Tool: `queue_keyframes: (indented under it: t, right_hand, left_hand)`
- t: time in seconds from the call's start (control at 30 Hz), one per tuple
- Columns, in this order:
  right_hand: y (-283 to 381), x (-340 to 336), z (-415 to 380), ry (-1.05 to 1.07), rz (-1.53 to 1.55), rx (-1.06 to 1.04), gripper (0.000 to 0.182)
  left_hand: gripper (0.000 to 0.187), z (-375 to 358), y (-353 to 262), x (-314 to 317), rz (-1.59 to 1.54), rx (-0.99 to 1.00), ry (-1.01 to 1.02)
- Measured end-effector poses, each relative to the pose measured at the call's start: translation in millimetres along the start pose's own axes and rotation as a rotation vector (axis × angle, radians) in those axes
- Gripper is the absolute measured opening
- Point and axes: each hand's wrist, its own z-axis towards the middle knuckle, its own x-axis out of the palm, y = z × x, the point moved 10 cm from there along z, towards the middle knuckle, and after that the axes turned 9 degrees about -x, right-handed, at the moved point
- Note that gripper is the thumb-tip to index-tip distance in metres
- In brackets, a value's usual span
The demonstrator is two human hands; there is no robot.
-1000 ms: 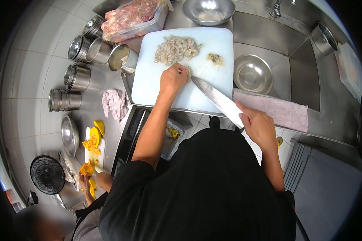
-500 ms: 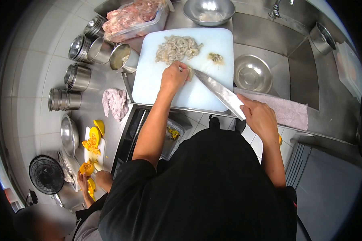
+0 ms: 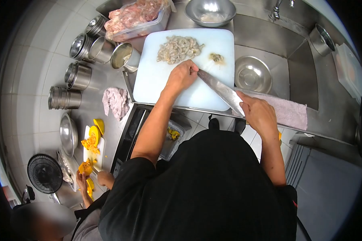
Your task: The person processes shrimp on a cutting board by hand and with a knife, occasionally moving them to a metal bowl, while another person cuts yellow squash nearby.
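Observation:
My right hand (image 3: 258, 114) grips the handle end of a large knife (image 3: 221, 91), whose blade slants up and left over the white cutting board (image 3: 153, 86). The knife tip meets the fingers of my left hand (image 3: 182, 75), which are pinched together; what they hold, if anything, is hidden. Just above my left hand lies a pile of peeled shrimp (image 3: 179, 49). A small heap of dark scraps (image 3: 216, 58) sits to its right on the board.
Steel pots (image 3: 77, 76) line the left counter. Raw meat fills a plastic tub (image 3: 163, 20) at the top. A steel bowl (image 3: 252, 74) is in the sink. At the lower left, a co-worker's hands are at a pumpkin piece (image 3: 85, 167).
My left hand has shifted slightly right and turned, and the small pale piece seen at its fingers is now out of sight. The knife tip has moved slightly right.

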Motion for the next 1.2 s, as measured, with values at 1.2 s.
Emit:
queue_keyframes:
  t: [1.2]
  right_hand:
    - [-5,-23,10,-0.104,-0.154,0.003,0.042]
  left_hand:
    - [0.026,41,-17,-22,0.391,0.245,-0.368]
